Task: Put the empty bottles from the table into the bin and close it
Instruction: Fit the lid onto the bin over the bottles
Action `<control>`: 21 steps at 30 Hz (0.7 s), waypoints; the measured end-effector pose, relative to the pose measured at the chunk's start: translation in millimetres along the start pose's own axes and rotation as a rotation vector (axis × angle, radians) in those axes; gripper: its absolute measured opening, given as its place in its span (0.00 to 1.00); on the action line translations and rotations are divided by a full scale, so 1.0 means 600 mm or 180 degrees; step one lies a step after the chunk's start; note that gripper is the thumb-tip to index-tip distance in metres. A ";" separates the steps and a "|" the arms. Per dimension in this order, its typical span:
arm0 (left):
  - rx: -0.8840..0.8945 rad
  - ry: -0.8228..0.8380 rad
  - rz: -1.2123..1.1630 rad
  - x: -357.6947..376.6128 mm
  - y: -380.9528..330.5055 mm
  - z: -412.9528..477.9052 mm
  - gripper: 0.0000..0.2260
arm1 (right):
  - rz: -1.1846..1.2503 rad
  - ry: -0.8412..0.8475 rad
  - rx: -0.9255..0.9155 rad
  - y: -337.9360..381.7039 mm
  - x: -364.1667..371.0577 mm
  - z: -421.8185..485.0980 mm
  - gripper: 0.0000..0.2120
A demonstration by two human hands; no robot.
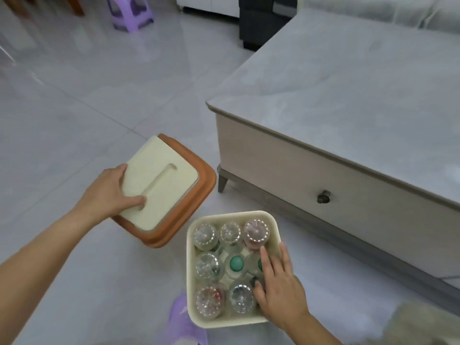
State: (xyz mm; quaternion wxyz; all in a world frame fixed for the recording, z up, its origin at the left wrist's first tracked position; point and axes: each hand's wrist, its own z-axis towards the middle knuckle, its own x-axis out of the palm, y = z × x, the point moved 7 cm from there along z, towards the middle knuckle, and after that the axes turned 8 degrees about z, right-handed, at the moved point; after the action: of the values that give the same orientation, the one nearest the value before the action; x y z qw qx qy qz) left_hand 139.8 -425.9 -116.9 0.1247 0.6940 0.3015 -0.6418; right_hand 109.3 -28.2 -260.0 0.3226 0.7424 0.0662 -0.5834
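The left hand (112, 192) has hold of the lid (161, 192), fingers curled around its near-left edge and thumb lying on the cream top by the long handle slot; the lid is tilted in the air over the floor, up and to the left of the open bin (271, 220), its orange rim turned toward the bin. To close it, the lid has to travel down and to the right, and the left hand is the one carrying it. The bin stands on the floor just in front of the tabletop (348, 95), which shows no bottles on the part I can see. Inside the bin the empty bottles (206, 266) stand packed upright in rows, clear bases and a green cap showing. The right hand (276, 285) is spread open, holding nothing, its fingers pressing down on the bottles along the bin's right side; I reckon it must clear before the lid seats.
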 end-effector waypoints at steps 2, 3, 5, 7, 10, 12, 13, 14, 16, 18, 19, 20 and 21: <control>0.0262 0.0001 0.0084 -0.035 -0.046 -0.038 0.39 | -0.0026 0.0003 -0.0021 0.009 0.007 -0.021 0.37; 0.0407 0.0030 0.0115 -0.043 -0.072 -0.059 0.40 | -0.0067 0.0014 -0.0010 0.014 0.004 -0.025 0.37; 0.0623 0.0175 0.0197 -0.041 -0.121 -0.102 0.44 | -0.0171 0.0097 -0.0048 0.020 -0.008 -0.019 0.35; 0.0756 0.0306 0.0358 -0.018 -0.163 -0.142 0.47 | 0.0196 0.0381 -0.0123 0.013 -0.013 -0.013 0.30; 0.0968 0.0507 0.0633 0.043 -0.210 -0.193 0.47 | 0.1316 0.0282 0.0337 -0.022 -0.052 -0.017 0.16; 0.1050 0.0700 0.0742 0.092 -0.229 -0.224 0.45 | 0.1488 0.0143 0.0696 -0.055 -0.073 -0.036 0.17; 0.1075 0.0749 0.0774 0.115 -0.233 -0.235 0.45 | 0.1429 0.0151 0.0773 -0.069 -0.074 -0.045 0.20; 0.1085 0.0753 0.0824 0.134 -0.236 -0.243 0.44 | 0.1388 0.0174 0.0795 -0.077 -0.074 -0.052 0.22; 0.1143 0.0515 0.0830 0.152 -0.248 -0.256 0.42 | 0.1430 0.0283 0.0782 -0.079 -0.081 -0.066 0.24; 0.1259 0.0232 0.0727 0.153 -0.262 -0.261 0.41 | 0.1543 0.0444 0.0704 -0.066 -0.084 -0.069 0.25; 0.1326 0.0168 0.0687 0.156 -0.266 -0.262 0.41 | 0.1611 0.0488 0.0621 -0.057 -0.085 -0.069 0.25; 0.1390 0.0180 0.0656 0.159 -0.269 -0.262 0.42 | 0.1693 0.0502 0.0542 -0.047 -0.089 -0.069 0.24; 0.1389 0.0253 0.0587 0.166 -0.266 -0.261 0.45 | 0.1752 0.0483 0.0472 -0.036 -0.093 -0.069 0.23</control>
State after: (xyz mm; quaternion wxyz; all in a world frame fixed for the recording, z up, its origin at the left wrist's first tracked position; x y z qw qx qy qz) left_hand 174.9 -186.9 -156.4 0.0179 0.7538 0.0957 -0.6498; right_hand 115.8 27.4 -213.4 0.4078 0.7955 -0.1564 -0.4200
